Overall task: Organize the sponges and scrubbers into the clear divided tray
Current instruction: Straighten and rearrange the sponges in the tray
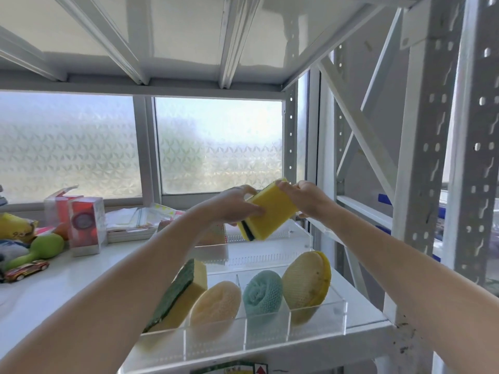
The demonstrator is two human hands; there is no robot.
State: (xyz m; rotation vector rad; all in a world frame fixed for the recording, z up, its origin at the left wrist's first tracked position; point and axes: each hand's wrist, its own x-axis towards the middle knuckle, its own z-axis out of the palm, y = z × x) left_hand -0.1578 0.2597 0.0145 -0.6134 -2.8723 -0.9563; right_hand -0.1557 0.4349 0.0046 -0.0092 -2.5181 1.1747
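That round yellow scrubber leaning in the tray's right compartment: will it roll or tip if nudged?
Probably. The round yellow scrubber stands on edge, leaning on the clear divided tray wall, so it may topple. Its disc shape could roll. It looks light and soft.

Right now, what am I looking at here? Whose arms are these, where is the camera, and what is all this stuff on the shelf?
No machine here: a person wears one camera on the head, looking forward and down, so you see their own two arms. The left hand and right hand together hold a yellow sponge with a dark scrubbing layer above a clear divided tray on a white shelf. In the tray's front compartments stand a green-backed sponge, a pale round scrubber, a teal scrubber and a yellow round scrubber. To the left lie a toy car, small boxes and other odds and ends.
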